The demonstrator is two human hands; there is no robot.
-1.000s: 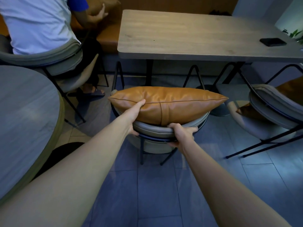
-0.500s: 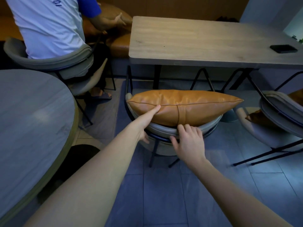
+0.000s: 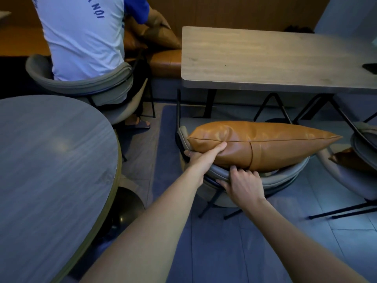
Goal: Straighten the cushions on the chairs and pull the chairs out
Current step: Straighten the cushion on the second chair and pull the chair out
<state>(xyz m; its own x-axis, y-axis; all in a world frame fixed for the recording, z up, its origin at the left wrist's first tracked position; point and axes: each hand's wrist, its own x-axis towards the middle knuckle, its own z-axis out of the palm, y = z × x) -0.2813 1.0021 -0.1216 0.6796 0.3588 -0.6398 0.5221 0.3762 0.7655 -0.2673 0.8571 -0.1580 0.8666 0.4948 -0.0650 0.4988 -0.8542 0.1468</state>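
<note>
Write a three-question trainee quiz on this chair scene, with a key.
1. True or false: the left hand is pressed against the cushion.
2. What does the right hand grip? A) table leg B) chair back C) phone
3. Fill in: the phone lies on the ____ table.

Key: 1 true; 2 B; 3 rectangular.
</note>
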